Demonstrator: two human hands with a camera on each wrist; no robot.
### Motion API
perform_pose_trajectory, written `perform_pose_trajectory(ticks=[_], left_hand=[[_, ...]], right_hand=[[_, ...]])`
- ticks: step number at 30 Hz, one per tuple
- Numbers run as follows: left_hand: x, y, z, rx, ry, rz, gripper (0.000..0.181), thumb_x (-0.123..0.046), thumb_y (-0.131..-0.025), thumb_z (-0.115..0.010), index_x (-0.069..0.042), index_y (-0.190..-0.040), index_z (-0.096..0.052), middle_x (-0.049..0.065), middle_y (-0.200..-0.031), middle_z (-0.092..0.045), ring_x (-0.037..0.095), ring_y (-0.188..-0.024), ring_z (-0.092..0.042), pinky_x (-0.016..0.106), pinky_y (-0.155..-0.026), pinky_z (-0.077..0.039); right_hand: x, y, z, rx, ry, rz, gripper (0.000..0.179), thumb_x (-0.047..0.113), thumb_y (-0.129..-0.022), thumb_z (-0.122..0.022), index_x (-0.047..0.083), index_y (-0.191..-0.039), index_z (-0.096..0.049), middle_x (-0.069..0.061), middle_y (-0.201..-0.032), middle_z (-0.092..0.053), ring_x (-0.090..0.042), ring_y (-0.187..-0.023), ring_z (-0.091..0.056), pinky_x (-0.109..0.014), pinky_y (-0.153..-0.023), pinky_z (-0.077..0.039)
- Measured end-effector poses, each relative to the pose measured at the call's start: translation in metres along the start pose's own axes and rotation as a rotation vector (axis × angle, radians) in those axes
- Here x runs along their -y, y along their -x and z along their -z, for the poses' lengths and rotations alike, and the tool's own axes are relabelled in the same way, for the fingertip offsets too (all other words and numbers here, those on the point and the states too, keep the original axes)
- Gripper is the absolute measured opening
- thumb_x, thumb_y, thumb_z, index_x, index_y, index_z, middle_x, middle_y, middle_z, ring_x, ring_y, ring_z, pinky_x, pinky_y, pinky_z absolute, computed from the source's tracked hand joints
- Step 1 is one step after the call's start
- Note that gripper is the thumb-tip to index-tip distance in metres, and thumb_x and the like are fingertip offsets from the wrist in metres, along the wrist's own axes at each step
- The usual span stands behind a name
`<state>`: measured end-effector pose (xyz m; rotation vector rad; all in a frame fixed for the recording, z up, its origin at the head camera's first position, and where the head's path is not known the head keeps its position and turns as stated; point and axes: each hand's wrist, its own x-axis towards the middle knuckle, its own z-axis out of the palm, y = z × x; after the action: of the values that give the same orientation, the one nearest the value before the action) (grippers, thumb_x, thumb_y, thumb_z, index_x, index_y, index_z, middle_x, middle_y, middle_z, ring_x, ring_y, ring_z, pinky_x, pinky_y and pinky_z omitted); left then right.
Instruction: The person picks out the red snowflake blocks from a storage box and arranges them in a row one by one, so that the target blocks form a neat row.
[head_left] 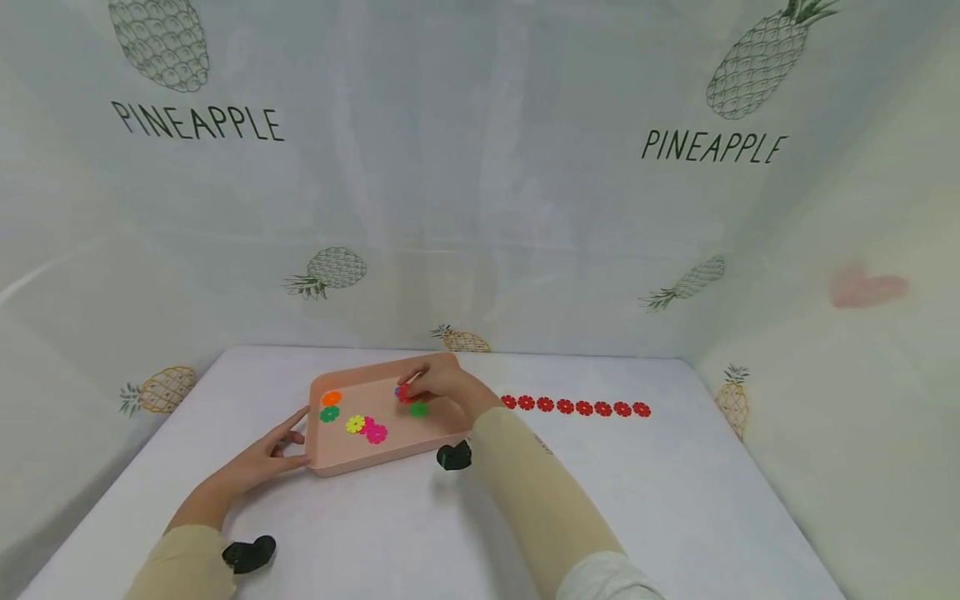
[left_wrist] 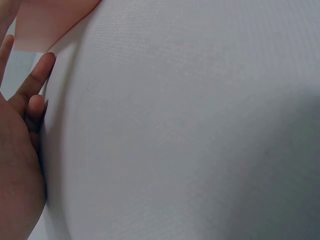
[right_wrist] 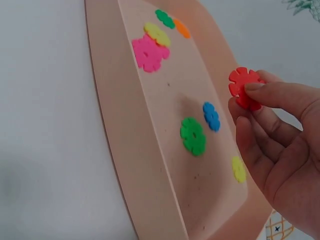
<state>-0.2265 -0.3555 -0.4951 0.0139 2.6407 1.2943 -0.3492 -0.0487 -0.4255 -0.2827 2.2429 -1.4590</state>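
Observation:
My right hand point(head_left: 442, 379) pinches a red flower-shaped plastic piece point(right_wrist: 244, 85) between thumb and fingers, held above the pink tray point(head_left: 442, 435). My left hand point(head_left: 258, 461) touches the tray's left side, its thumb and a finger spread along the wall. In the tray, the right wrist view shows a green piece point(right_wrist: 193, 136), a blue piece point(right_wrist: 212, 117) and a yellow piece point(right_wrist: 239, 170) near the right hand. Toward the left end lie pink pieces point(head_left: 377, 434), a yellow piece point(head_left: 355, 425), a dark green piece point(head_left: 329, 413) and an orange piece point(head_left: 332, 398).
A straight row of several red flower pieces point(head_left: 584, 407) runs along the white table point(head_left: 615, 492), right of the tray. Its near end is partly behind my right arm. A pineapple-printed sheet point(head_left: 480, 192) hangs behind the table and at its sides.

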Motion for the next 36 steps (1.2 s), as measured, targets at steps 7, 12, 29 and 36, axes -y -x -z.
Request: perform_pose_trajectory(ticks=[7,12,29,36], left_hand=[[0.000,0.000,0.000,0.003,0.000,0.008,0.098,-0.037,-0.086,-0.075,-0.016,-0.158,-0.011,0.020,-0.126,-0.044,0.026,-0.093,-0.038,0.037,-0.071,-0.034],[0.005,-0.004,0.000,0.004,-0.010,0.014,0.100,-0.040,-0.085,-0.075,-0.016,-0.157,-0.012,0.020,-0.126,-0.044,0.027,-0.093,-0.039,0.037,-0.071,-0.035],[0.001,0.000,0.000,0.025,0.033,-0.019,0.096,-0.034,-0.089,-0.072,-0.013,-0.157,-0.009,0.023,-0.127,-0.043,0.025,-0.089,-0.037,0.035,-0.069,-0.034],[0.004,-0.001,0.001,0.031,0.011,-0.011,0.097,-0.036,-0.089,-0.071,-0.015,-0.158,-0.006,0.023,-0.131,-0.041,0.028,-0.096,-0.037,0.038,-0.073,-0.035]], right_hand=[[-0.005,0.010,0.019,0.067,0.081,0.100,0.020,0.003,-0.089,-0.067,-0.002,-0.108,-0.071,-0.007,-0.089,-0.068,-0.018,-0.075,-0.066,-0.032,-0.071,-0.055],[-0.012,0.015,0.032,0.067,0.120,0.105,0.019,0.003,-0.088,-0.068,0.001,-0.106,-0.073,-0.003,-0.095,-0.064,-0.017,-0.076,-0.067,-0.032,-0.073,-0.055],[-0.029,0.035,0.074,0.082,0.162,0.082,0.021,0.002,-0.089,-0.063,0.002,-0.108,-0.072,-0.005,-0.092,-0.070,-0.018,-0.081,-0.066,-0.037,-0.079,-0.054],[-0.037,0.043,0.087,0.037,0.157,0.028,0.020,0.006,-0.087,-0.065,0.009,-0.105,-0.074,-0.004,-0.091,-0.069,-0.036,-0.089,-0.064,-0.052,-0.086,-0.049]])
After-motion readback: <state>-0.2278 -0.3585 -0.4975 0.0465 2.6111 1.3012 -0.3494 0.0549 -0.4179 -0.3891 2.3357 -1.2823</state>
